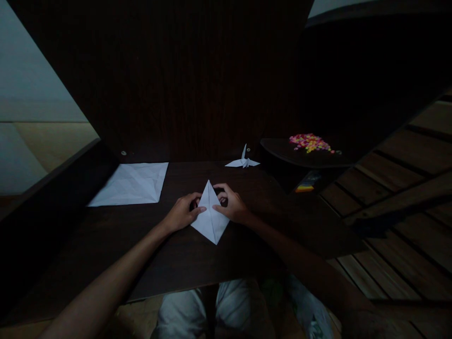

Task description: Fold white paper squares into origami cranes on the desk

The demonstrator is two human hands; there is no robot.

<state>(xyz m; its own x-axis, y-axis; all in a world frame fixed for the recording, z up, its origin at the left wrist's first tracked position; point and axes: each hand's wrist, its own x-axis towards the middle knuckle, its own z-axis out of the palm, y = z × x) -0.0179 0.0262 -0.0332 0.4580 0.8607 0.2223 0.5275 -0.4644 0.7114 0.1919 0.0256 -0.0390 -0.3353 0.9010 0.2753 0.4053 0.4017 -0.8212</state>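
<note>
A white folded paper (211,226), kite-shaped with a crease or seam down its middle, is held between my two hands above the dark desk. My left hand (185,210) grips its left edge, thumb on the front face and fingers curled behind. On the opposite edge, my right hand (231,205) pinches the paper the same way, its thumb near the centre seam. The sharp tip points away from me. Behind it on the desk stands a finished white paper crane (244,162), touched by neither hand.
A creased white sheet of paper (132,183) lies flat at the left of the desk (158,263). Colourful small pieces (310,142) are heaped on a rounded shelf (278,148) at the right. A dark side board (52,188) borders the left, and a tall panel (176,84) rises behind.
</note>
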